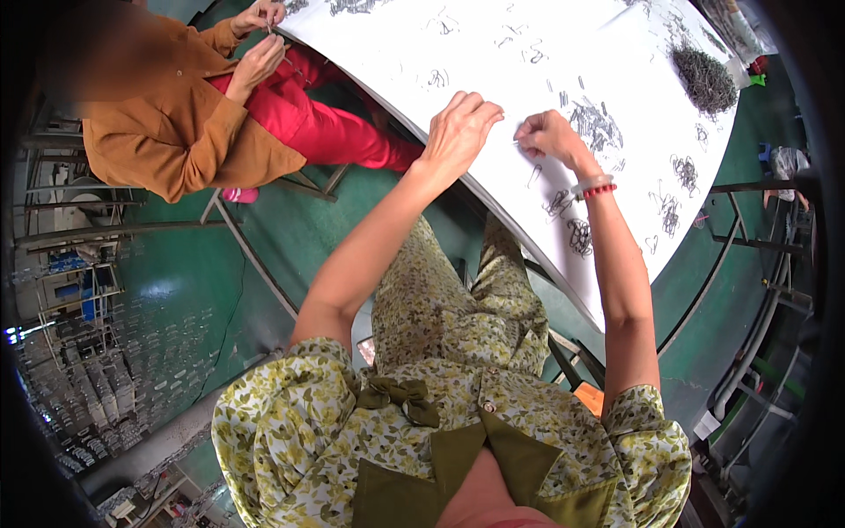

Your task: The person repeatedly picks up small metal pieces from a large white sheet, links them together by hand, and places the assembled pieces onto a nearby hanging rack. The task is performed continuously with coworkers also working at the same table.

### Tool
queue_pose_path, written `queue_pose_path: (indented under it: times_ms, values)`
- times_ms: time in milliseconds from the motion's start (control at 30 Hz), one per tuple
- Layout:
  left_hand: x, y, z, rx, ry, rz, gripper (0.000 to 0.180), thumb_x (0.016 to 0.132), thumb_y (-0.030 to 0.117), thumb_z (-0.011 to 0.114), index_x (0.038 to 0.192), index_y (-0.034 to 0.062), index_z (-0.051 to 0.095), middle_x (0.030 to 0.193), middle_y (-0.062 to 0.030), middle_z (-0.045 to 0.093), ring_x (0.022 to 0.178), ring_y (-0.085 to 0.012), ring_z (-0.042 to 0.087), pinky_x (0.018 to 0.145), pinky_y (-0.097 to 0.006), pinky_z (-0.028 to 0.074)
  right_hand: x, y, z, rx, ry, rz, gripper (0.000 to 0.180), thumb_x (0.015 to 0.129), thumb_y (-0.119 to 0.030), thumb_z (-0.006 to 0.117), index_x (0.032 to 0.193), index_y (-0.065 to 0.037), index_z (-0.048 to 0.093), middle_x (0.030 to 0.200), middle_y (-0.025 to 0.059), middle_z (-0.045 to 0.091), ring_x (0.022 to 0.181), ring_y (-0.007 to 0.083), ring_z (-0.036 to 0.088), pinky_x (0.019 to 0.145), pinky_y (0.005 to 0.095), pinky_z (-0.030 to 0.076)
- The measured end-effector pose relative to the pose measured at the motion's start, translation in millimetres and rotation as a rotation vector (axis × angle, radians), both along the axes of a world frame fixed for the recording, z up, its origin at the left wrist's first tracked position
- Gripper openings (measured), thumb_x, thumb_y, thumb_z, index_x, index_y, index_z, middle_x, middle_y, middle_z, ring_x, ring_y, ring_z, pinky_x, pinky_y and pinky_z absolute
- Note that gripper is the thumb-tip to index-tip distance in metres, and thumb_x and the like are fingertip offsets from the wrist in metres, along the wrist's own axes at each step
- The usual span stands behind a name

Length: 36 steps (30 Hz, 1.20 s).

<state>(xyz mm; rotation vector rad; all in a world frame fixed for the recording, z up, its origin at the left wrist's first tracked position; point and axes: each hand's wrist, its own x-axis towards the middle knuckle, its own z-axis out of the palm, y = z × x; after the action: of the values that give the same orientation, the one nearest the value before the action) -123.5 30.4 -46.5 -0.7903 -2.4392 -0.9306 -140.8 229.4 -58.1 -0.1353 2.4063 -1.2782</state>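
I see both hands on the white table (493, 62): left hand (458, 132) curled, fingertips down; right hand (547, 136) pinching a small wire clip (526, 141) (tiny). Clip piles (594, 123) lie just right.

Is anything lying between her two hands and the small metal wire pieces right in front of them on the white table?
Nothing visible. The left hand and right hand rest on the white table, fingertips nearly meeting. Bare tabletop separates them from the nearest wire pieces, just beyond the right hand.

Glossy green floor (290, 229), white worktable (493, 79), grey metal racks (70, 220) at left
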Motion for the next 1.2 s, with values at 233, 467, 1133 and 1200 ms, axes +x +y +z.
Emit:
queue_pose_path:
  times_ms: [233, 467, 1133, 1200]
  values:
    - [11, 3, -7, -0.124, -0.290, -0.070, 0.012, 0.078, 0.014, 0.064, 0.086, 0.0056, 0.066, 0.076, -0.0113, 0.053, 0.080, -0.0284, 0.055, 0.069, -0.039, 0.047, 25, -2, -5, -0.112, 0.115, -0.193, 0.009, 0.072, -0.006, 0.061, 0.075, 0.002, 0.065, 0.058, 0.0027, 0.058, 0.050, 0.0081, 0.051, 0.047, 0.0222, 0.040]
    - [8, 11, -25, -0.184, -0.157, -0.160, 0.010, 0.077, 0.010, 0.061, 0.080, 0.0002, 0.062, 0.077, -0.0121, 0.052, 0.081, -0.0278, 0.054, 0.071, -0.039, 0.047, 23, -7, -9, 0.048, 0.198, -0.151, 0.013, 0.073, -0.009, 0.061, 0.076, 0.003, 0.066, 0.060, 0.0061, 0.062, 0.053, 0.0095, 0.056, 0.052, 0.0237, 0.046]
    - [11, 30, 4, -0.682, -0.018, -0.215, 0.012, 0.068, -0.002, 0.056, 0.078, -0.0045, 0.060, 0.086, -0.0144, 0.054, 0.088, -0.0265, 0.054, 0.069, -0.035, 0.053, 21, -9, 1, -0.057, 0.014, -0.181, 0.018, 0.068, -0.011, 0.054, 0.070, 0.003, 0.064, 0.056, 0.0090, 0.059, 0.054, 0.0154, 0.055, 0.054, 0.0276, 0.044]
    - [9, 32, 4, -0.691, -0.020, -0.273, 0.013, 0.068, -0.001, 0.056, 0.078, -0.0050, 0.061, 0.086, -0.0149, 0.055, 0.089, -0.0256, 0.054, 0.069, -0.033, 0.053, 19, -9, 1, -0.093, -0.016, -0.186, 0.016, 0.067, -0.009, 0.052, 0.069, 0.004, 0.062, 0.055, 0.0089, 0.058, 0.053, 0.0151, 0.055, 0.053, 0.0277, 0.043]
